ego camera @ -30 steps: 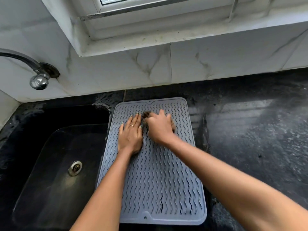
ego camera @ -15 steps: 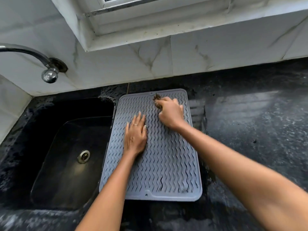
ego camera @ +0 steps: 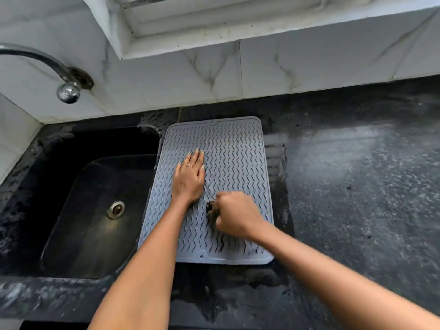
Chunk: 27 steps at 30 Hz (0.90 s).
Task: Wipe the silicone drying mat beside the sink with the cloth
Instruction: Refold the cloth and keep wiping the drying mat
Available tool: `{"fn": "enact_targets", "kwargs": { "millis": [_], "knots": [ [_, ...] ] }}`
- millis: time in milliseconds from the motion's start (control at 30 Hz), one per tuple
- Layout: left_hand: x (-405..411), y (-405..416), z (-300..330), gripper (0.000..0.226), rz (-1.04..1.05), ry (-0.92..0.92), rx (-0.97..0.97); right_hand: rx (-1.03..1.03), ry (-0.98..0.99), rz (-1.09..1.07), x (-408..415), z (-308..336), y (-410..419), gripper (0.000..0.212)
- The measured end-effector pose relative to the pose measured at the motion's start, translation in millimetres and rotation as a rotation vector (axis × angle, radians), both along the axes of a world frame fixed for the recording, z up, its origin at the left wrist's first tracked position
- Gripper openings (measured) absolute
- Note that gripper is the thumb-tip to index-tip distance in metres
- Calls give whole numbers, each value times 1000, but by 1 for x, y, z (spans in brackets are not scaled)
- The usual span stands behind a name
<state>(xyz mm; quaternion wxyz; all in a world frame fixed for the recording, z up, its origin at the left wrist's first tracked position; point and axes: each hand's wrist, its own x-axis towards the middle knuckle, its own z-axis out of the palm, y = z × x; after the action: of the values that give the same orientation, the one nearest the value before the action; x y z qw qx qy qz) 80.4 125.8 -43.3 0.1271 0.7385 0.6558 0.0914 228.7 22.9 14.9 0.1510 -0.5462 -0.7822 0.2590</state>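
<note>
The grey silicone mat point(ego camera: 235, 148) lies flat on the black bench point(ego camera: 357, 186), its left edge just beside the sink point(ego camera: 95, 210) and slightly overhanging the rim. Its long axis runs away from the person, toward the tiled wall.

The left hand point(ego camera: 189, 179) rests palm down on the left middle of the mat, fingers straight and close together, clamped on nothing; it looks to be pinning the mat so it cannot slide. The right hand point(ego camera: 238, 214) is curled into a fist on the near half of the mat, closed around a dark cloth point(ego camera: 212, 209), of which only a small bunched piece shows at the thumb side. The hand is blurred, so how much cloth lies under it cannot be told.

What the next stroke turns on: the unwiped-looking stretch of ribbing lies beyond the right hand, up the mat's right side toward the wall. The right hand is the nearer to it, with a free lane alongside the left hand's fingers. A push straight along the long axis would follow the ribs; drifting left would meet the steadying hand.
</note>
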Motion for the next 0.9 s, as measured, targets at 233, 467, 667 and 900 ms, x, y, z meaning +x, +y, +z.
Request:
{"fn": "enact_targets", "kwargs": {
  "millis": [233, 467, 667, 900],
  "knots": [
    [-33, -46, -1, 52, -37, 24, -26, 105, -86, -177, -6, 2, 100, 41],
    [-34, -49, -4, 58, -2, 27, 1, 355, -241, -9, -31, -29, 20, 24],
    [-33, -50, -4, 70, 14, -18, 10, 139, -67, 71, -31, -6, -37, 11],
    [-33, -50, -6, 58, 5, 31, 8, 159, -66, -334, -10, -5, 67, 38]
  ]
}}
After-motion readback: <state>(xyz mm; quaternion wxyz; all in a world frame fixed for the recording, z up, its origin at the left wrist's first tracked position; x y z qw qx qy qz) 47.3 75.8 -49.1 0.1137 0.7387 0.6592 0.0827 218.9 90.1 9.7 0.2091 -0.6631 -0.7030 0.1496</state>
